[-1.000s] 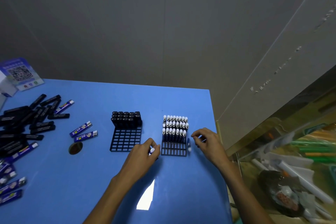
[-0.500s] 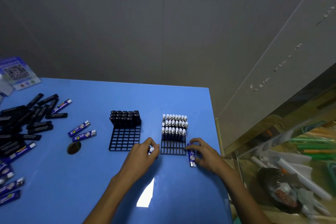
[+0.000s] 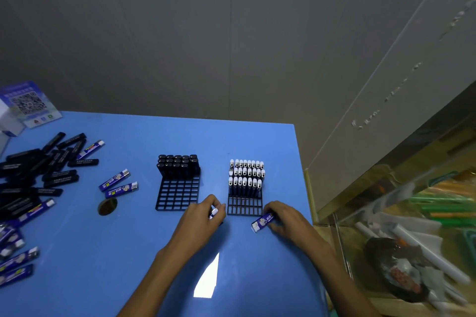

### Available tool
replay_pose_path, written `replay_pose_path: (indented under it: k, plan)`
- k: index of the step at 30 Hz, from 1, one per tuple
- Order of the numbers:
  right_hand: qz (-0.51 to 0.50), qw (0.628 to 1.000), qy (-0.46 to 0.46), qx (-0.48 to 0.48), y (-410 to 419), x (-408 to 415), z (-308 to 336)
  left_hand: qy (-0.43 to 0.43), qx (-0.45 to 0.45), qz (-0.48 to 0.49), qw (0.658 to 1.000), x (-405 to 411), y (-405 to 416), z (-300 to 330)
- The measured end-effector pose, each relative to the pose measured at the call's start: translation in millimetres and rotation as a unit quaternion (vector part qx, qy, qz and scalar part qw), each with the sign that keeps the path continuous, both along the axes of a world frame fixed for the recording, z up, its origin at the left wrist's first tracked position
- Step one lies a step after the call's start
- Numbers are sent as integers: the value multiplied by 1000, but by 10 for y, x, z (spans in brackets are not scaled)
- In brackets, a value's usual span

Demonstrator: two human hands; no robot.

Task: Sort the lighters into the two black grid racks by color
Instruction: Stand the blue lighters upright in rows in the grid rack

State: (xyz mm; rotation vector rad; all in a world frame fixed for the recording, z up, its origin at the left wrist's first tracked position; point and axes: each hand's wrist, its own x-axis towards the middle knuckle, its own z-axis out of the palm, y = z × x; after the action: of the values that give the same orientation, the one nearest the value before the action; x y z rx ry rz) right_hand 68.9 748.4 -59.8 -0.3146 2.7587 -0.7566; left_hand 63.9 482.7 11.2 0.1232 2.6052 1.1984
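Note:
Two black grid racks stand on the blue table. The left rack [image 3: 177,194] holds black lighters [image 3: 177,165] in its far rows. The right rack [image 3: 244,205] holds several blue lighters with white tops [image 3: 246,175] in three far rows. My left hand [image 3: 202,216] rests between the racks, closed on a blue lighter [image 3: 213,213] that shows only at its tip. My right hand [image 3: 286,217] sits just right of the right rack's near corner and grips another blue lighter [image 3: 262,221] lying flat on the table.
A pile of loose black lighters [image 3: 33,172] and loose blue ones [image 3: 118,184] covers the table's left side. A round hole [image 3: 107,206] is in the tabletop. A QR-code card [image 3: 28,103] stands at the far left. The table's right edge [image 3: 304,188] borders a cluttered bin.
My right hand moved from beside the right rack toward me and took hold of a blue lighter, which now lies tilted on the table. My left hand stayed put.

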Motion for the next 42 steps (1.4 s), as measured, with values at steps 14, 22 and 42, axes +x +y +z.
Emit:
replay_pose_path:
  k: [14,22,42]
  plan:
    - [-156,983,-11,-98,40,53,184,1,8,-2,1000,66,35,28]
    - [-271,912,-11,-307,-14,-47,341,10,3,-11,1000,69,60,50]
    - [-212,954,85,-195,-126,-349,219,-4,2,-2,1000,-73,-17,19]
